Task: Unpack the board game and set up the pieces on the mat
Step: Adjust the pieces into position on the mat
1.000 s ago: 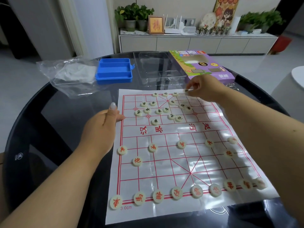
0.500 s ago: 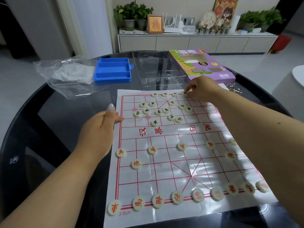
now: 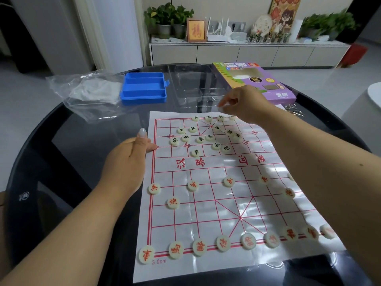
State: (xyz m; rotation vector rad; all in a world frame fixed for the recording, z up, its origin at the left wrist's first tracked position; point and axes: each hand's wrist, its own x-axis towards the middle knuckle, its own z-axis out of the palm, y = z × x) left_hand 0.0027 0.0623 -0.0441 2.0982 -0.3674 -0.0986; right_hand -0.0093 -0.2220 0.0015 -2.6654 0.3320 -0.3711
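The right hand (image 3: pixel 245 104) has lifted off the back row and now hovers above it, fingers curled; whether they pinch a piece, I cannot tell. The left hand (image 3: pixel 132 159) lies flat, steadying the mat (image 3: pixel 206 207) on the surface. Black pieces (image 3: pixel 201 139) sit scattered, still unsorted.
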